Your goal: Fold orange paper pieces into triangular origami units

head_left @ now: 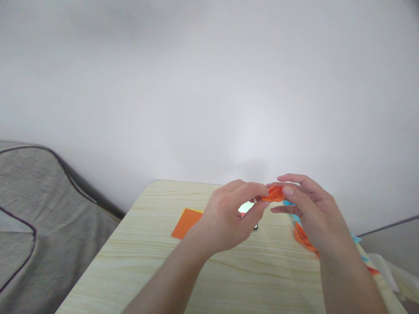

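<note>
Between my two hands, above the table, is a small orange folded paper piece (275,193). My left hand (234,211) pinches its left end between thumb and fingers. At its right end, my right hand (309,209) presses it with the thumb, while some of the other fingers stretch out. Behind my left hand lies a phone-like device with a lit screen (246,208), partly covered. A second orange folded paper piece (301,236) rests on the table beside my right hand, which hides part of it.
Orange square paper (186,223) with a yellow sheet under it lies left on the wood-grain table (144,261). Blue folded paper (355,238) and a red-orange piece (373,271) are near the right edge. A white wall (209,87) stands behind; grey fabric (49,218) is at left.
</note>
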A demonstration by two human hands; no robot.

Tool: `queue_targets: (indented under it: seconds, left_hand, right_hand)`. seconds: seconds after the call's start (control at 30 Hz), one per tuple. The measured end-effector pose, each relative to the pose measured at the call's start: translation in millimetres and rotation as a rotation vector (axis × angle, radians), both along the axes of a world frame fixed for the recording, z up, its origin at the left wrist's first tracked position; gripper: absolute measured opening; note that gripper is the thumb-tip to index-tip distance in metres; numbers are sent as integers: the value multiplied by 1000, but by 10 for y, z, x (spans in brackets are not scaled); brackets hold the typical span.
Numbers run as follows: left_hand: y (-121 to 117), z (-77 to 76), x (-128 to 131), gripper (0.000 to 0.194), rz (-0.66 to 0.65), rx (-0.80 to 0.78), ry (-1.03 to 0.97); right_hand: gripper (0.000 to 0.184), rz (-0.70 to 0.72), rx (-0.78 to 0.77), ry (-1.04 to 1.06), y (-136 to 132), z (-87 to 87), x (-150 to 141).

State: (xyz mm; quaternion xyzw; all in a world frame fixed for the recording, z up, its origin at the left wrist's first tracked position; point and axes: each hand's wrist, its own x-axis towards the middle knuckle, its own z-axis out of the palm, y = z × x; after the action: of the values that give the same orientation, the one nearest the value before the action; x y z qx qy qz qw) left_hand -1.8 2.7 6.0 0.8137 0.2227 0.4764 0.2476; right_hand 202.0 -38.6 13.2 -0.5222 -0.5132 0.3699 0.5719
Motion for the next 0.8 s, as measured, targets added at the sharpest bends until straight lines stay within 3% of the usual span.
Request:
queue_targets:
  seconds: [0.1, 0.2, 0.3, 0.43, 0.67, 0.8]
  left_hand:
    - [-3, 2, 1, 12, -2, 0, 25]
    - [-8, 4, 7, 11, -15, -13, 35]
    - [-7, -1, 14, 10, -27, -26, 36]
    - [-4, -19, 27, 11, -29, -31, 37]
    - [-23, -39, 120, 9, -86, -102, 91]
    - [-40, -112, 225, 14, -120, -172, 228]
  right_hand:
    - [16, -106, 154, -152, -58, 50, 34]
    - [11, -88, 225, -318, -111, 74, 57]
    - [12, -51, 208, -447, -121, 53, 75]
    - [6, -7, 162, -466, -107, 30, 104]
    - [7, 64, 92, -702, -184, 115, 180]
    - [8, -13, 132, -820, -318, -40, 391]
